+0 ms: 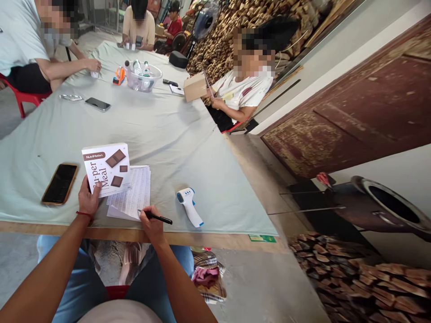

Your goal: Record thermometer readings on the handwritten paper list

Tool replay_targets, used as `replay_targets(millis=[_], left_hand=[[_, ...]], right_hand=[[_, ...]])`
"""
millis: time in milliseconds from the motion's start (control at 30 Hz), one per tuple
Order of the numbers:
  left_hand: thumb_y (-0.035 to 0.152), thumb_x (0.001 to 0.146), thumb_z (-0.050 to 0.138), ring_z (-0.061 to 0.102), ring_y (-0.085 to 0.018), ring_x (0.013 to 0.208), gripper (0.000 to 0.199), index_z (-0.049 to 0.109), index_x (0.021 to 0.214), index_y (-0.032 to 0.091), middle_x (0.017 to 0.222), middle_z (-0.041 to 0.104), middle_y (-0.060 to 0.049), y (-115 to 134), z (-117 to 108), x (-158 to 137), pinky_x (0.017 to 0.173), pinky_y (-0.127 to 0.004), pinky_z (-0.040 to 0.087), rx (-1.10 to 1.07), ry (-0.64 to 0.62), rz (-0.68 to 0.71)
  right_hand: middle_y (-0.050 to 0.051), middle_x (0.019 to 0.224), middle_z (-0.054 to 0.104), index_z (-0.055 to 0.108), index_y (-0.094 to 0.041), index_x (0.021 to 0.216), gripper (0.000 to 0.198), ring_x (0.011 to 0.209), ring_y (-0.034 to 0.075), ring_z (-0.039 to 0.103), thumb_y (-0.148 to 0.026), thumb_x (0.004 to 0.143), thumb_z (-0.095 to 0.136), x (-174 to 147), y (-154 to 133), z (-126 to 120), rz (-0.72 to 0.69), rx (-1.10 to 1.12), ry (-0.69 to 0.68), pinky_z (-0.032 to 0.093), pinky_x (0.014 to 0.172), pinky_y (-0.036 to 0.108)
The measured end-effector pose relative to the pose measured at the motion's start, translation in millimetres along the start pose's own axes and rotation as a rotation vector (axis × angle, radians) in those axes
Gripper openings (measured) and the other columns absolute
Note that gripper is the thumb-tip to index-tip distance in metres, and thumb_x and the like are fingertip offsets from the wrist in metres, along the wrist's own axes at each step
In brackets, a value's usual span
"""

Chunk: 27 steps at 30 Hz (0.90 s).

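My left hand (89,197) grips the lower left corner of a white NutriMotion box (111,172) printed with brown chocolate pieces. The box is tilted up and covers part of some handwritten paper sheets (136,190) on the table. In my right hand (152,224) is a black pen (162,218), its tip close to the lower edge of the sheets; whether it touches the paper I cannot tell. A phone in a brown case (59,184) lies left of the box. To the right rests a white and blue infrared thermometer (190,206).
A light green cloth (151,125) covers the table. Farther back are another phone (97,104), a plastic basket of bottles (144,78) and an orange tape dispenser (119,76). Several people sit around the table; one at the right holds a cardboard box (195,86). Firewood (363,273) is stacked lower right.
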<state>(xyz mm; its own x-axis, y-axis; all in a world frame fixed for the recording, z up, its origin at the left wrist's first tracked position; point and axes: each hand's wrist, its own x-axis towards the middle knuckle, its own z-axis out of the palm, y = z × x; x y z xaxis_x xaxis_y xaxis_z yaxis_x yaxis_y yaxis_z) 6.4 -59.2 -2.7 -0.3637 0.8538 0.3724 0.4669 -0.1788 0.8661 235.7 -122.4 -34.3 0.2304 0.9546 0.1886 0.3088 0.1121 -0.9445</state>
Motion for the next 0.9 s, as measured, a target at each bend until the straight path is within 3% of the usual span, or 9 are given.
replay_targets(millis=[900], left_hand=[[0.063, 0.086, 0.053, 0.066, -0.027, 0.095, 0.058, 0.058, 0.119, 0.015, 0.108, 0.071, -0.013, 2.8, -0.5, 0.1, 0.084, -0.039, 0.052, -0.004, -0.004, -0.015]], right_hand=[[-0.003, 0.059, 0.053, 0.054, -0.022, 0.067, 0.017, 0.057, 0.014, 0.048, -0.036, 0.076, 0.052, -0.2, 0.0, -0.5, -0.004, -0.006, 0.028, 0.042, 0.058, 0.028]])
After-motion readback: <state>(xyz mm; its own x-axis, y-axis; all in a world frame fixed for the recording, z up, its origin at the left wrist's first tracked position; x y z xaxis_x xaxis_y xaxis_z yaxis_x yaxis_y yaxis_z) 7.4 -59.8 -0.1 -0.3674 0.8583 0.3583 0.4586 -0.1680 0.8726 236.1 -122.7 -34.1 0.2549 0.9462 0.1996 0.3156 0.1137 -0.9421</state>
